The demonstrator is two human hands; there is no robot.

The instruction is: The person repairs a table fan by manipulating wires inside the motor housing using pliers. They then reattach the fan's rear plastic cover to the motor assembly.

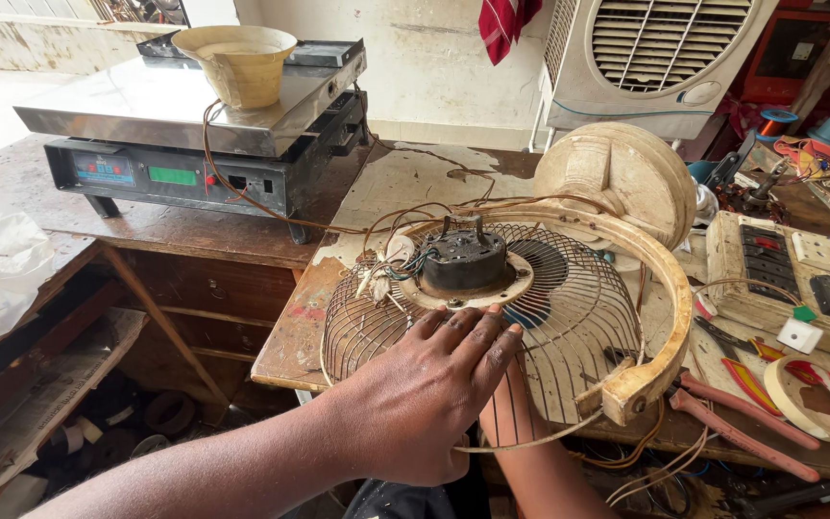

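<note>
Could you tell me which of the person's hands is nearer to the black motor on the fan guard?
Left. The left hand lies flat on top of the wire fan guard, fingertips just short of the black motor. The right hand is under the guard, lower and farther away.

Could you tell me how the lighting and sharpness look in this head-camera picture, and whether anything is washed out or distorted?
Head view: even daylight, sharp on the left hand and the wire fan guard; the top-left floor is washed out; glare on the steel weighing scale; straight edges bow slightly near the borders; the right hand sits shaded under the guard.
</note>
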